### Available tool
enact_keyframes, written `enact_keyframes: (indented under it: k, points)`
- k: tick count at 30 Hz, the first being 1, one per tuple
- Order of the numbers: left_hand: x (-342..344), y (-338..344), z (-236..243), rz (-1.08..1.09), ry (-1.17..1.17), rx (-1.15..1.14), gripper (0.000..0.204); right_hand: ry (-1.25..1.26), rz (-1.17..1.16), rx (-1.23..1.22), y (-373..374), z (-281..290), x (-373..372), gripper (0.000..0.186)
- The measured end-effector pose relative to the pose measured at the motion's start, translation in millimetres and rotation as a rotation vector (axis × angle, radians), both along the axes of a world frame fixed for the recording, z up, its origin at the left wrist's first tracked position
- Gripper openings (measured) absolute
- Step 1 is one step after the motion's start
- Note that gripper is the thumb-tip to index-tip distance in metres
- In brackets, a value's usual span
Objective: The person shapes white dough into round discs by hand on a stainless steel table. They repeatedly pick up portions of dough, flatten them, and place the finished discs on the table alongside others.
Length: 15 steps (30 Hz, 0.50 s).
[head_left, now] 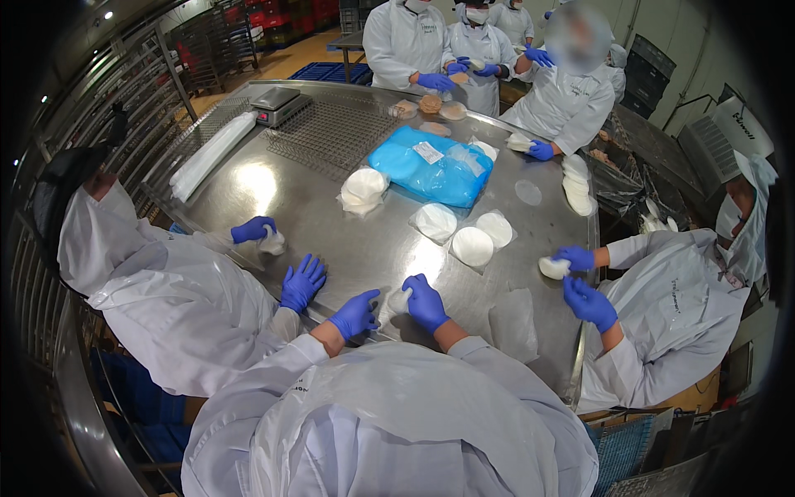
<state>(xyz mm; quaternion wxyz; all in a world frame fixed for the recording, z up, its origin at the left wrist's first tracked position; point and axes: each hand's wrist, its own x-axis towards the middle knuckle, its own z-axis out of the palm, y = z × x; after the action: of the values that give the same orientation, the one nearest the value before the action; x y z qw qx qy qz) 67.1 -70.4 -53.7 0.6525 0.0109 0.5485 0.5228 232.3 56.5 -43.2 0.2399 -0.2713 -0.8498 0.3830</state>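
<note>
White coat (389,414) nearest; right hand (426,302) fingers pinch a white dough piece (399,300), left hand (354,315) fingers together beside it. Loose pinch could drop it off steel table (331,240) edge.

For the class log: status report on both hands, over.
Left hand open beside white piece. Right hand fingers pinching it. Co-worker's hand close on left.

blue gloved hands (389,308), white dough piece (398,300)

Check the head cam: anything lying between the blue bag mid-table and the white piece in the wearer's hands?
Yes. In the head view, flat white discs in clear wrap lie on the steel table between the blue bag and the white piece held by both hands.
</note>
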Motion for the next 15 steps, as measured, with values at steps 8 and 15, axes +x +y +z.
enact_keyframes:
  k: [8,15]
  points:
    - [-8.7,4.8,-14.4,0.026,-0.080,0.017,0.042,-0.001,-0.007,-0.019,0.3,1.2,0.5,0.025]
    - [-10.7,5.2,-21.0,0.006,-0.078,0.047,0.041,-0.003,-0.007,-0.040,1.7,0.3,0.0,0.025]
